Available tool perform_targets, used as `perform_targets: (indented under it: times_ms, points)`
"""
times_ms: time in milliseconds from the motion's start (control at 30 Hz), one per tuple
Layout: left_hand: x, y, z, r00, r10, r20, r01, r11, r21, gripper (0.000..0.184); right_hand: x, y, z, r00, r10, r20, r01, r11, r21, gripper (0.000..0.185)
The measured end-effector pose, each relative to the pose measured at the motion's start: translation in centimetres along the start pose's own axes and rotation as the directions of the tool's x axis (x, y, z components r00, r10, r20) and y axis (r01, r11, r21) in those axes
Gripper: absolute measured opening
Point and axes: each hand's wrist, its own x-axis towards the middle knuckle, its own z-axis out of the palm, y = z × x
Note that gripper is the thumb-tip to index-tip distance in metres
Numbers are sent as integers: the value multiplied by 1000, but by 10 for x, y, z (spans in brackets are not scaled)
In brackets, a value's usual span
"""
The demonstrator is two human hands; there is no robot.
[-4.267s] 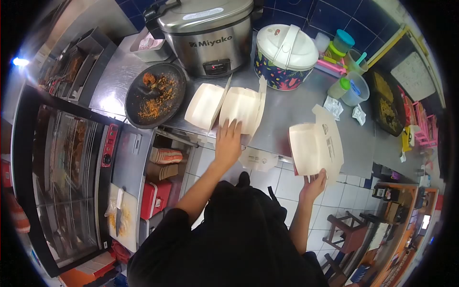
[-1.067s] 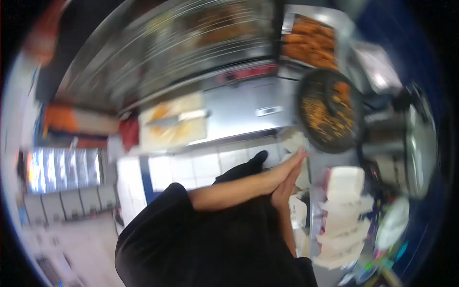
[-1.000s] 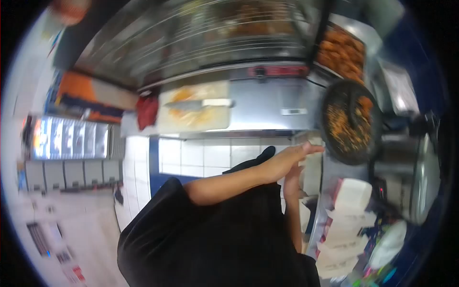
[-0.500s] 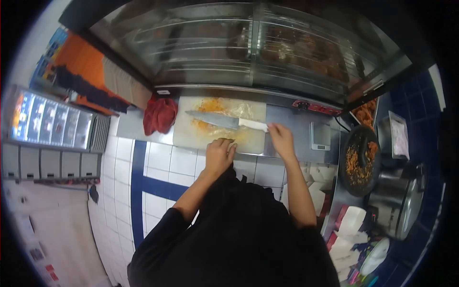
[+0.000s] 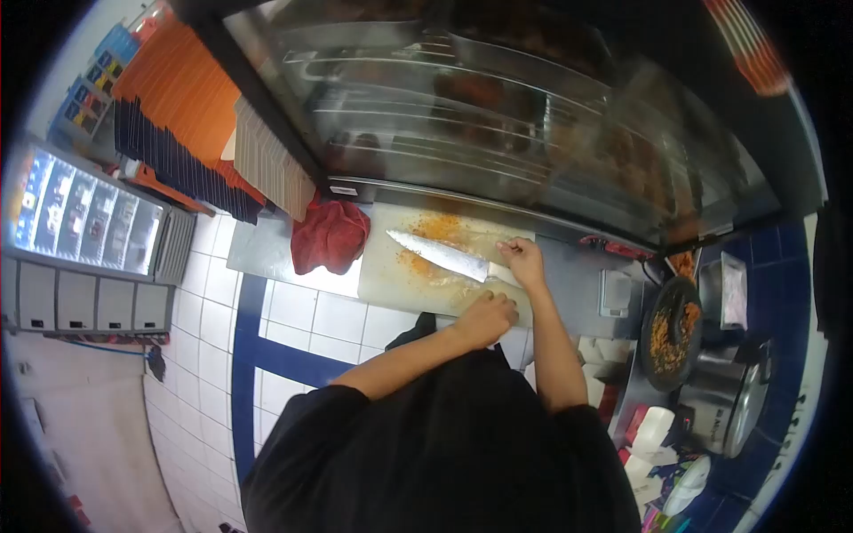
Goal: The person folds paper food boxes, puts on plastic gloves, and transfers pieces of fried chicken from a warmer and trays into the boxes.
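A knife [image 5: 440, 256] with a white handle lies on the pale cutting board [image 5: 382, 284], its blade pointing left. Orange crumbs and crumpled clear plastic [image 5: 462, 291] are around it on the board. My right hand [image 5: 524, 259] is closed above the handle end, thumb and fingers pressed together; whatever may be between them is too small to name. Near the board's front edge, my left hand [image 5: 487, 318] has its fingers curled in, and what it holds, if anything, is hidden.
A red cloth [image 5: 330, 235] rests left of the board. Behind stands a glass display cabinet [image 5: 426, 124]. To the right are a small scale [image 5: 615, 293], a stone mortar [image 5: 671, 333], a rice cooker [image 5: 724, 400] and opened paper boxes [image 5: 653, 426]. Stacked folded cartons [image 5: 178, 80] stand at upper left.
The view has turned from the boxes and cooker to the cutting board. My hands have left the boxes, come together, then parted over the board. Since half a second ago my left hand has moved nearer my right.
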Motion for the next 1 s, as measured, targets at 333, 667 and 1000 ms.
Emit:
perform_targets:
  times_ms: [333, 667, 1000]
  points:
    - [-28, -19, -48, 936, -311, -167, 224, 890, -398, 17, -48, -128, -15, 821, -238, -518, 434, 850, 297, 11]
    - [1, 4, -131, 489, -679, -547, 2, 628, -778, 25, -118, -196, -8, 887, -154, -435, 370, 801, 470, 11]
    - [-27, -14, -133, 576, -503, -644, 37, 803, -594, 12, -131, -169, -20, 936, -267, -229, 351, 749, 562, 40]
